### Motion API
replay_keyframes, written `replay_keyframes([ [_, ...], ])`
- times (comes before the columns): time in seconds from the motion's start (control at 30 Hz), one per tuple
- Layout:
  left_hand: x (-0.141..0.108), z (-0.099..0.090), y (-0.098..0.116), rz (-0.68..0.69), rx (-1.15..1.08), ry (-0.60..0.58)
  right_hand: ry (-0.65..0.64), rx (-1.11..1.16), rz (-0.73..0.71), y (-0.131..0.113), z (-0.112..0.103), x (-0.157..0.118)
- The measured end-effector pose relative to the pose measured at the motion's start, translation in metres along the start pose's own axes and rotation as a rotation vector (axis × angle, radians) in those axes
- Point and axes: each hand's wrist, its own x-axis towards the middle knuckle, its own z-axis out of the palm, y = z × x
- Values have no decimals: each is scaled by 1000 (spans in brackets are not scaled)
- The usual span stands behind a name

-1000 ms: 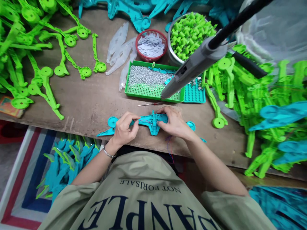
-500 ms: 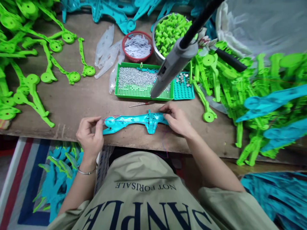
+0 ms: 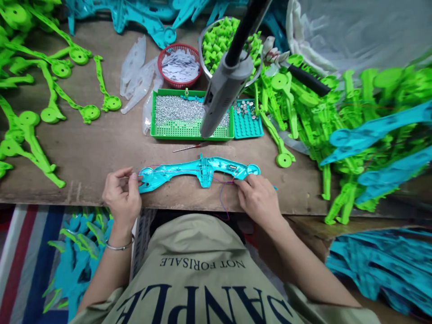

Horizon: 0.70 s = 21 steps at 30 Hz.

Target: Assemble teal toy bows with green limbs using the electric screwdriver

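A bright blue, bow-shaped plastic shell (image 3: 170, 172) lies across the table, its ribbed inside facing up. A thin reddish wire (image 3: 175, 171) runs along its left half to the fingertips of my left hand (image 3: 122, 194). Those fingers are pinched at the shell's left end. My right hand (image 3: 259, 198) is closed below the shell's right end, fingertips pinching thin red and purple wires, which sag in a loop (image 3: 222, 200) towards the table edge. A small dark component (image 3: 232, 167) sits in the shell's right half. Behind the shell lies a thin screwdriver (image 3: 186, 147).
A green tray (image 3: 192, 132) of small screws stands beside a blue tray (image 3: 249, 128) with round metal pieces. Behind are a red basket (image 3: 162, 74) and a bowl of green parts (image 3: 226, 45). A grey tool (image 3: 222, 94) hangs overhead. Green parts (image 3: 29, 119) are heaped on both sides.
My right hand has moved from the shell's upper right edge to below its right end, uncovering that end and the dark component. My left hand stays at the left end. The view has shifted slightly.
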Motion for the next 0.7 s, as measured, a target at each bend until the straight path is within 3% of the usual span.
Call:
replay_keyframes([
  [0.1, 1, 0, 1, -6, -18, 5, 15, 28, -41, -6, 6, 4],
  [0.27, 3, 0, 1, -24, 2, 19, 79, 351, -68, -6, 10, 8],
  [0.53, 4, 1, -3, -42, -7, 11, 130, 166, -108, -9, 19, 8],
  [0.7, 5, 1, -3, -13, 18, 13, 198, 248, -130, -7, 21, 10],
])
